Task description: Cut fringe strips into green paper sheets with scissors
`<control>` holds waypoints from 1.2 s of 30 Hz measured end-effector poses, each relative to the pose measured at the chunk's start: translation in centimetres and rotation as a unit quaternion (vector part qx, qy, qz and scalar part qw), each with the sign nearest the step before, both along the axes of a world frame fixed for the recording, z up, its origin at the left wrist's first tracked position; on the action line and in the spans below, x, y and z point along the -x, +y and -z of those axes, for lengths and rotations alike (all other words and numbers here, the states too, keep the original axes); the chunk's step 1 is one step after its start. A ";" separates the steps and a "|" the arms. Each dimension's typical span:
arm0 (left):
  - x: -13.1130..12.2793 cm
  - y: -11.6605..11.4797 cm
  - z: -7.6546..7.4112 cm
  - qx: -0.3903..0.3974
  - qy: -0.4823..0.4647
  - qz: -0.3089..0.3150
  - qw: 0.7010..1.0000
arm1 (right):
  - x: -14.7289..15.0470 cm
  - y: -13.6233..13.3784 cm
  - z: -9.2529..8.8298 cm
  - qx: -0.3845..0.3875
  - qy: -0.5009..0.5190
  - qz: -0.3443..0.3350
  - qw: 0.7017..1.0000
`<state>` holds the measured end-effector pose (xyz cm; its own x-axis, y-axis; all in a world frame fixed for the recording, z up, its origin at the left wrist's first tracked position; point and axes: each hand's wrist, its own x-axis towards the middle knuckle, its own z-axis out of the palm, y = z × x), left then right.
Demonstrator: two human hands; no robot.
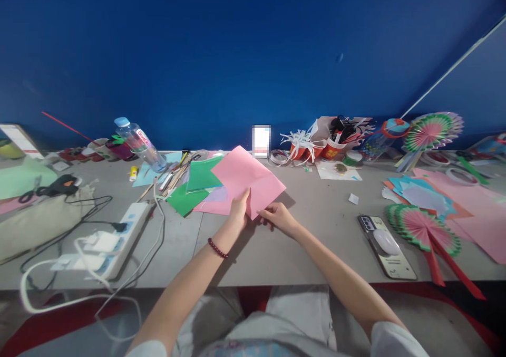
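A sheet of pink paper [253, 175] is held up above the table, turned so that one corner points down toward me. My left hand [239, 208] grips its lower left edge, thumb on the near face and the other fingers hidden behind. At the bottom corner my right hand [280, 217] pinches the sheet between thumb and fingers. Behind the sheet, to the left, lie green papers [187, 201] and a clear-edged green packet [203, 173], with more pink and lilac paper under them.
A white power strip [128, 235] with cables lies at left, near a tilted water bottle [140, 143]. On the right are a phone [387, 257], a pink paper fan [425, 228] and coloured sheets [422, 193]. Red cups [334, 150] holding tools stand along the blue wall [237, 56].
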<state>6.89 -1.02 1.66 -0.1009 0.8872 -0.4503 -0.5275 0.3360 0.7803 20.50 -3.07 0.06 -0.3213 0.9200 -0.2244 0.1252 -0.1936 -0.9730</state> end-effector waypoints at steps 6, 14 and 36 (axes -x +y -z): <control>-0.7 -0.5 -0.1 -0.002 -0.005 -0.034 0.999 | 0.0 0.0 0.4 0.023 0.040 -0.002 0.999; -0.7 -0.7 -0.5 -0.005 -0.014 -0.043 0.999 | -0.1 0.1 0.1 0.039 0.038 -0.014 0.998; -0.4 -0.4 0.4 -0.042 0.014 -0.023 0.999 | 0.1 0.0 -0.2 0.040 0.021 -0.001 0.999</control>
<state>7.26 -1.42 1.24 -0.1544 0.9156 -0.3713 -0.5177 0.2451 0.8197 20.43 -3.07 0.23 -0.3335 0.8991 -0.2835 0.0847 -0.2709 -0.9589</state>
